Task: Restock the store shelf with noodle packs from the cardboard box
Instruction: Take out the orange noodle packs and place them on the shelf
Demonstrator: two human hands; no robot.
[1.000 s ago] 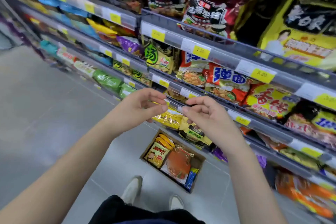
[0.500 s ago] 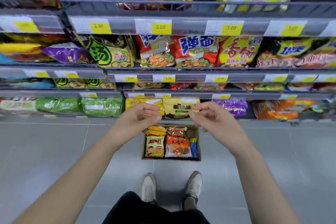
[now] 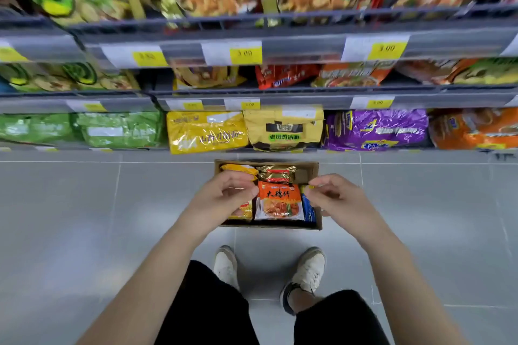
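– Noodle packs (image 3: 280, 213) lie straight below the grip, down on the floor inside the cardboard box (image 3: 269, 224).

– And the hands themselves?

– Left hand (image 3: 221, 199) has its fingers loosely curled toward the thumb, with nothing in them that I can see. Right hand (image 3: 336, 200) has thumb and forefinger tips almost meeting. There's a yellow speck right there, and I can't tell if it's pinched or just packaging behind.

– Which one looks up for grabs?

– My call is the orange pack (image 3: 279, 196), face up on top, sitting in the gap between the two hands. Its long axis runs away from the person, toward the shelving. The left fingertips line up with its left edge, and the right ones hang over a blue pack (image 3: 308, 209) wedged on edge at its right side. Neither hand is clearly nearer.

– So the move turns on what?

– On a straight drop, I'd judge. The person is standing and the box is at their feet, so the hands look well above it.

– Farther out?

– Beyond the orange one, a gold pack (image 3: 276, 173) fills the box's far end. Past the grip is the store shelf (image 3: 294, 99), with yellow bags (image 3: 206, 131) on its bottom tier dead ahead.
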